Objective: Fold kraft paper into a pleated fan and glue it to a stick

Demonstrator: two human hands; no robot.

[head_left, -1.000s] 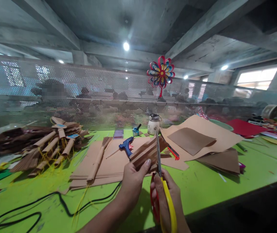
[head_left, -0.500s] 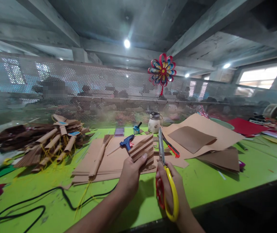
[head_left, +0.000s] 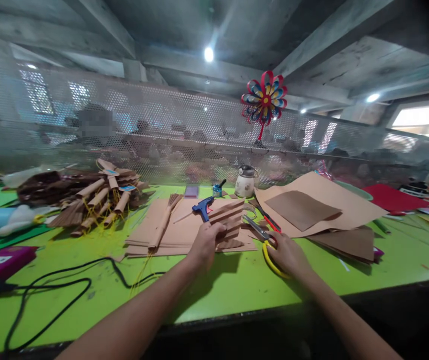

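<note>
My left hand (head_left: 203,246) is closed on a striped piece of brown paper (head_left: 230,220), held upright above a stack of brown paper sheets (head_left: 142,234). In my right hand (head_left: 290,254) are scissors (head_left: 261,231) with yellow and red handles; their blades point left, toward the paper's right side. Just behind the left hand, a blue glue gun (head_left: 202,207) lies on the stack. A rolled paper piece with a fringed end (head_left: 164,222) rests on the stack's left part. A red utility knife (head_left: 271,220) lies behind the scissors.
Fringed paper bundles with yellow string (head_left: 103,200) are heaped at the left. A black cord (head_left: 118,274) curls across the green table (head_left: 237,295). Large brown sheets (head_left: 353,200) lie at the right. A white jar (head_left: 245,184) stands behind, before a perforated screen (head_left: 184,120).
My right hand has moved right and tipped the scissors from upright to pointing left. The left hand still holds the striped paper. The camera view has shifted slightly.
</note>
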